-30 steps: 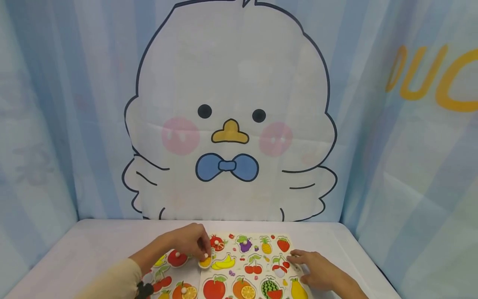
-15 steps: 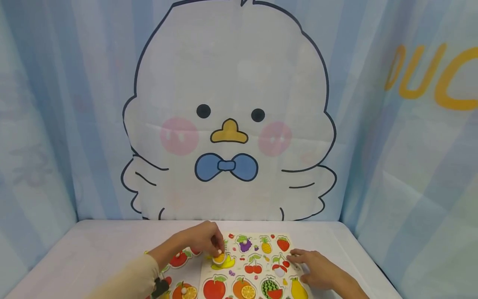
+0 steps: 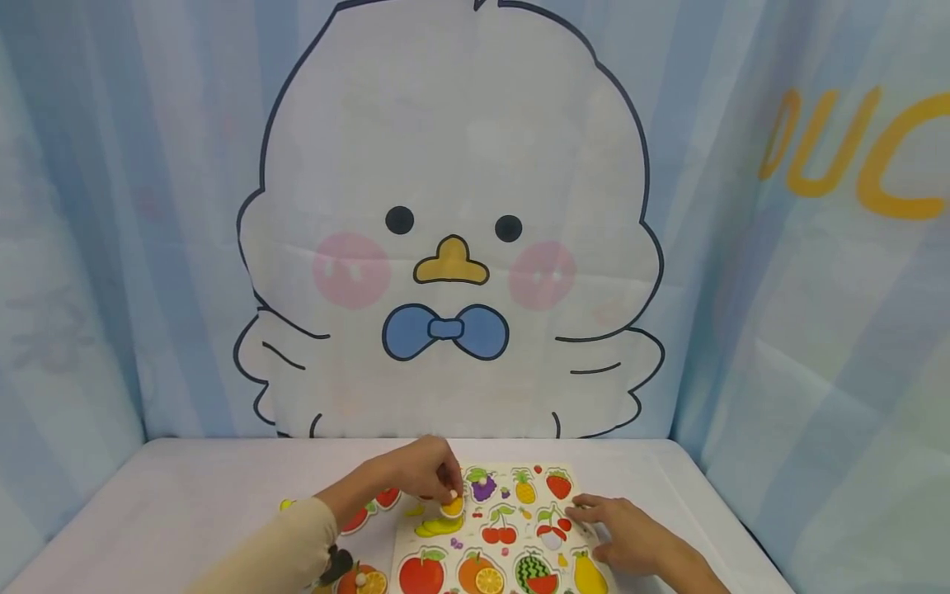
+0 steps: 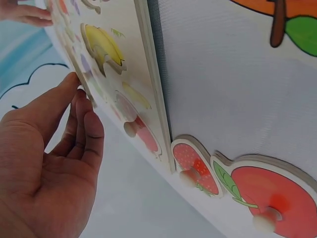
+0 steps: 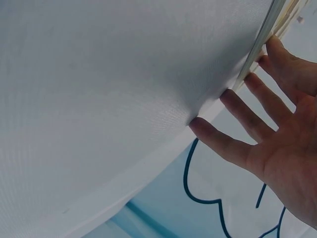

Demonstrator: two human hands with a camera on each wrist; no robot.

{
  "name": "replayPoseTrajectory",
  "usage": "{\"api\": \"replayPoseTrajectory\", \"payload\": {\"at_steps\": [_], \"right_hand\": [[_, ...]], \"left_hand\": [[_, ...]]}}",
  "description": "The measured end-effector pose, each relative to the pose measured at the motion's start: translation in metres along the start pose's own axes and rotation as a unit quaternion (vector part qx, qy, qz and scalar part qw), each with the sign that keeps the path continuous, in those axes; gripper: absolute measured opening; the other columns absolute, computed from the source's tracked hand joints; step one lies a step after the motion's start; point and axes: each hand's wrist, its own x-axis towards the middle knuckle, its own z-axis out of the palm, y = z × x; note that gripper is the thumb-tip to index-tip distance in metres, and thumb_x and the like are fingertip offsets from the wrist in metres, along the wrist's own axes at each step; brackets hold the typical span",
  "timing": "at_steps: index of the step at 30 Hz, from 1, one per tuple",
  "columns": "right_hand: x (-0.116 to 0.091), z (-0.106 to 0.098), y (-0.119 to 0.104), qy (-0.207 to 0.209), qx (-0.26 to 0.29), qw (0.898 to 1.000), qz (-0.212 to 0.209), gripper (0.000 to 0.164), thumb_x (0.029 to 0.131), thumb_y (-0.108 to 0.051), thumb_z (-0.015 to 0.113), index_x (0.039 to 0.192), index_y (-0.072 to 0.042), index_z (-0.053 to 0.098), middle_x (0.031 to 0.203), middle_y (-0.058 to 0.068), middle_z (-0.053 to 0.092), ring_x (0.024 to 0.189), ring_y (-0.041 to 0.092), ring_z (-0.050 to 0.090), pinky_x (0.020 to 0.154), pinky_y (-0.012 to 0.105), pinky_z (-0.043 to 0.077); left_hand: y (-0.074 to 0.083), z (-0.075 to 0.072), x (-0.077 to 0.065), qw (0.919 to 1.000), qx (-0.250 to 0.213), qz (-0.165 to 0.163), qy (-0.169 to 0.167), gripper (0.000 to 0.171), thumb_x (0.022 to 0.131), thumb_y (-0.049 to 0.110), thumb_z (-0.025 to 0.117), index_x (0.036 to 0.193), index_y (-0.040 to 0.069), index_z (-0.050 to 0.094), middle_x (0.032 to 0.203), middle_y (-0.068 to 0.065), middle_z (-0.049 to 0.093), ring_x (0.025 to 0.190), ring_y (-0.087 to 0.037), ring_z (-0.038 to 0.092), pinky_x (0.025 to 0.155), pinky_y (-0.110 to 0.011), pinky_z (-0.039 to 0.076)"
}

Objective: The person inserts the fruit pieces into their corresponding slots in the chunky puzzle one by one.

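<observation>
My left hand (image 3: 429,469) pinches the small knob of an orange-yellow fruit puzzle piece (image 3: 452,508) over the upper left of the wooden puzzle board (image 3: 473,545). The piece overlaps the printed banana (image 3: 438,528) in the head view. Seen from the left wrist, thumb and fingertips of the left hand (image 4: 52,163) meet beside the board, and the piece is largely hidden. A red knobbed piece (image 4: 145,134) sits on the board close by. At the board's right edge rests my right hand (image 3: 623,535), fingers spread, fingertips touching the edge and the tablecloth.
Left of the board lie loose knobbed fruit pieces: an orange (image 3: 364,580), a strawberry (image 4: 195,168) and a red round fruit (image 4: 275,193), some partly behind the left forearm. A white cloth covers the table (image 3: 200,495), with a duck-print curtain (image 3: 453,165) behind it.
My left hand has carried the orange-yellow puzzle piece rightward from the board's left edge to above the banana. The right hand has stayed at the right edge.
</observation>
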Motion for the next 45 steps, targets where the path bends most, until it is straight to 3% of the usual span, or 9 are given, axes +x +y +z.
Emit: {"api": "replayPoseTrajectory", "payload": {"at_steps": [15, 25, 34, 45], "right_hand": [[0.002, 0.002, 0.002, -0.007, -0.004, 1.000, -0.006, 0.056, 0.074, -0.009, 0.078, 0.125, -0.028, 0.065, 0.135, 0.002, 0.055, 0.120, 0.037, 0.049, 0.093, 0.063, 0.040], [0.002, 0.000, 0.000, -0.007, -0.005, 1.000, -0.005, 0.054, 0.075, -0.010, 0.078, 0.126, -0.026, 0.065, 0.136, 0.004, 0.054, 0.121, 0.037, 0.049, 0.094, 0.063, 0.039], [0.001, -0.001, 0.000, -0.010, -0.003, 1.000, -0.008, 0.054, 0.075, -0.011, 0.078, 0.126, -0.026, 0.064, 0.135, 0.004, 0.055, 0.119, 0.037, 0.050, 0.093, 0.063, 0.040], [0.001, -0.001, 0.002, -0.012, -0.005, 1.000, -0.015, 0.054, 0.076, -0.011, 0.078, 0.127, -0.024, 0.064, 0.135, 0.006, 0.054, 0.118, 0.036, 0.051, 0.094, 0.062, 0.040]], "left_hand": [[0.011, 0.006, 0.017, 0.9997, 0.025, 0.002, 0.007, 0.008, 0.081, 0.015, 0.077, 0.080, 0.022, 0.074, 0.076, 0.013, 0.063, 0.070, -0.007, 0.057, 0.066, -0.017, 0.050], [0.022, 0.009, 0.033, 0.9991, 0.036, 0.019, 0.005, 0.007, 0.081, 0.013, 0.076, 0.083, 0.020, 0.074, 0.075, 0.011, 0.063, 0.068, -0.007, 0.056, 0.064, -0.017, 0.050], [0.034, 0.015, 0.046, 0.9988, 0.048, 0.013, 0.001, 0.007, 0.082, 0.014, 0.076, 0.083, 0.020, 0.074, 0.074, 0.011, 0.062, 0.066, -0.006, 0.057, 0.063, -0.018, 0.049], [0.042, 0.025, 0.062, 0.9957, 0.084, 0.031, 0.021, 0.005, 0.081, 0.014, 0.076, 0.079, 0.018, 0.074, 0.069, 0.012, 0.060, 0.062, -0.004, 0.055, 0.059, -0.017, 0.047]]}}
